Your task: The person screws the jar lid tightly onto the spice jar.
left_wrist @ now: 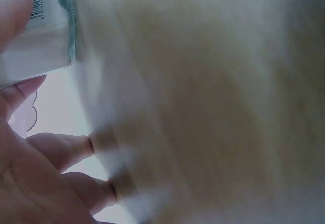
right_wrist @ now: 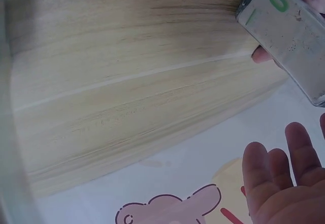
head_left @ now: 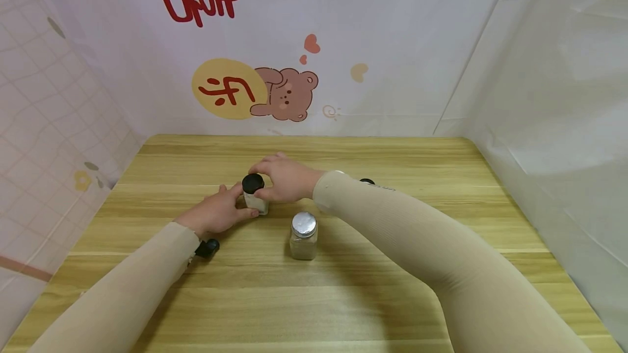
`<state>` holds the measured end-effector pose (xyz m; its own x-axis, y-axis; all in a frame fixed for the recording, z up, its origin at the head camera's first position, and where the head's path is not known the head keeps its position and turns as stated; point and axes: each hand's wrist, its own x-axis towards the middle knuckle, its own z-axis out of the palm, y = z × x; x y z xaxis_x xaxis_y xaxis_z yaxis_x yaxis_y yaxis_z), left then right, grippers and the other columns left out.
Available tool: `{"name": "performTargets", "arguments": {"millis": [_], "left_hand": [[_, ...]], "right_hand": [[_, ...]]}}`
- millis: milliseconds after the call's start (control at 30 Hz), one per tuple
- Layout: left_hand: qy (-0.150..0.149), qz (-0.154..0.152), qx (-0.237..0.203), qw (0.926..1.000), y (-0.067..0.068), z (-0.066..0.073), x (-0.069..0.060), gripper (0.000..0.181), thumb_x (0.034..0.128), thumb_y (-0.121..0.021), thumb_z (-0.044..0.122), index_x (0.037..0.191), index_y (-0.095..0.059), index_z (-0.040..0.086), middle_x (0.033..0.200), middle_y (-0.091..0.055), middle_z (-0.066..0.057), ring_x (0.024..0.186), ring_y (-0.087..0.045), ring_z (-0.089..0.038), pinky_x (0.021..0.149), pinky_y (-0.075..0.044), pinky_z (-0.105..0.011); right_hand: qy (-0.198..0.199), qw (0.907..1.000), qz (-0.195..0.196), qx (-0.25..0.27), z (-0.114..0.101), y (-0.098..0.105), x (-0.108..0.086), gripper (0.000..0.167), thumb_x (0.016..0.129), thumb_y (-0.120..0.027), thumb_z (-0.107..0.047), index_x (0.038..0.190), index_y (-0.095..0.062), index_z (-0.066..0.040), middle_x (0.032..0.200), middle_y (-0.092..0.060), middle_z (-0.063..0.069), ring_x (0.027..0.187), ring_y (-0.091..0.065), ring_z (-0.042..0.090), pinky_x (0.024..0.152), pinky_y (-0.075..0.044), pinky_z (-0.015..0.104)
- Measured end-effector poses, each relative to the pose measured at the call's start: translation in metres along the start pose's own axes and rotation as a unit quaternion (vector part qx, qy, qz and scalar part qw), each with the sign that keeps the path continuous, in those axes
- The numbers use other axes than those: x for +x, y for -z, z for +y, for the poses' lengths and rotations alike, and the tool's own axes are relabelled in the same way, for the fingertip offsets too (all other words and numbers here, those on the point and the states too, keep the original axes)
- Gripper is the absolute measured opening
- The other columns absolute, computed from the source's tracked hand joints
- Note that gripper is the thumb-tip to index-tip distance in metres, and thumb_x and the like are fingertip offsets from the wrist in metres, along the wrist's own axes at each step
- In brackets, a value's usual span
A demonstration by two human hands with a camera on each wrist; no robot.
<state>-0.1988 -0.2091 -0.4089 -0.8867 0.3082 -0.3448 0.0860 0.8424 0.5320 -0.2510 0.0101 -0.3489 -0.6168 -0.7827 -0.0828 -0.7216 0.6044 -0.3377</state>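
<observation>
A clear jar (head_left: 261,204) with a black lid (head_left: 253,183) and pale contents stands between the two hands, left of the table's middle. My left hand (head_left: 219,212) grips its lower part, thumb on the near side; the left wrist view shows a barcode label (left_wrist: 38,0) beside that thumb. From the right, my right hand (head_left: 288,177) pinches around the lid with thumb and forefinger. Its other fingers (right_wrist: 256,168) are spread away from the glass in the right wrist view. A green mark (right_wrist: 278,1) shows on the jar there.
A second jar (head_left: 303,244) with a silver lid stands nearer, right of the hands. Past the right forearm, another black lid (head_left: 367,181) and a pale rim peek out, mostly hidden. A small black object (head_left: 211,247) is at the left wrist. Fabric walls border the wooden table (head_left: 275,309).
</observation>
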Motion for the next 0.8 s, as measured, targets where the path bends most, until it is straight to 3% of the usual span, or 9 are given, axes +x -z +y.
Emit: {"name": "performTargets", "arguments": {"millis": [167,400,600,800], "left_hand": [[0.001,-0.001,0.001,1.0,0.0005,0.0004,-0.0001,0.089,0.0978,-0.063,0.066,0.169,-0.016,0.04,0.172,-0.025,-0.021,0.154,0.0,-0.064,0.108,-0.024,-0.088],[0.0,-0.001,0.004,1.0,0.0005,0.0017,-0.0004,0.089,0.0979,-0.063,0.065,0.169,-0.016,0.04,0.173,-0.024,-0.02,0.154,0.0,-0.064,0.108,-0.024,-0.088],[0.001,0.001,0.004,1.0,0.0005,0.0008,-0.0005,0.09,0.0978,-0.064,0.065,0.169,-0.016,0.039,0.173,-0.025,-0.02,0.154,-0.001,-0.064,0.109,-0.023,-0.088],[0.0,0.002,0.01,0.9999,-0.0005,-0.0003,0.0007,0.09,0.0972,-0.063,0.067,0.169,-0.016,0.04,0.173,-0.025,-0.019,0.154,-0.002,-0.064,0.108,-0.025,-0.088]], "right_hand": [[-0.01,0.9999,0.003,0.008,0.0004,-0.0005,0.0005,0.054,0.1,-0.07,-0.045,0.143,-0.06,-0.013,0.146,-0.062,0.003,0.141,-0.05,0.022,0.124,-0.034,0.036],[-0.005,1.0,-0.001,0.003,0.0001,0.0007,0.0005,0.056,0.102,-0.068,-0.042,0.151,-0.056,-0.017,0.154,-0.057,0.004,0.148,-0.044,0.025,0.124,-0.035,0.038],[-0.014,0.9999,-0.001,0.007,-0.001,0.001,0.0003,0.054,0.101,-0.069,-0.046,0.144,-0.06,-0.015,0.148,-0.06,0.003,0.144,-0.046,0.023,0.123,-0.037,0.037],[-0.011,0.9999,-0.007,0.003,-0.0007,0.001,0.0002,0.06,0.101,-0.069,-0.043,0.152,-0.054,-0.016,0.156,-0.055,0.004,0.15,-0.042,0.026,0.127,-0.033,0.039]]}}
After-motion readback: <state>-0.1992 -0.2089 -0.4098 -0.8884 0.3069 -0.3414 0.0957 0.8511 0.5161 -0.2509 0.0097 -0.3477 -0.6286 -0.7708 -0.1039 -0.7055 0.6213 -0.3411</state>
